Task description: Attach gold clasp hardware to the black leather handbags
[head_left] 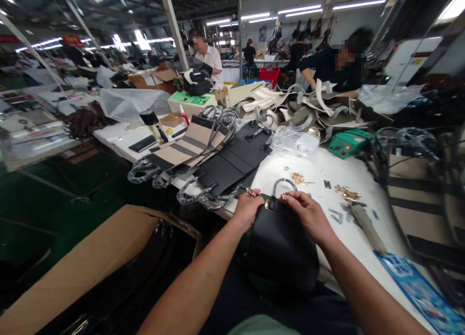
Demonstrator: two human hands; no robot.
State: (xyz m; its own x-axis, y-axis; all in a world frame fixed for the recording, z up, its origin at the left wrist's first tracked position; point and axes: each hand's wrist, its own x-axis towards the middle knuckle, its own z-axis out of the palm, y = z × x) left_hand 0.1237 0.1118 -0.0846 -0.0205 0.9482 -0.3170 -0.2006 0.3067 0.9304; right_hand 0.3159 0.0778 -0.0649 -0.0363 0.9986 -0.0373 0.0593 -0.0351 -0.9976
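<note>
A small black handbag (281, 245) rests against the table's near edge, partly on my lap. My left hand (248, 208) is closed on its top left corner, by a gold metal fitting (251, 192). My right hand (308, 213) pinches the top edge on the right, fingers bent around another gold fitting (284, 197). The bag's wrapped handle (284, 182) arches up between my hands. Loose gold hardware pieces (300, 178) lie on the white table (327, 168) just beyond.
Stacks of black bag panels (227, 168) and beige-and-black panels (189, 146) lie to the left. An open cardboard box (94, 272) stands at lower left. A green device (348, 142) and a striped bag (417, 199) sit at right. Other people work at the far tables.
</note>
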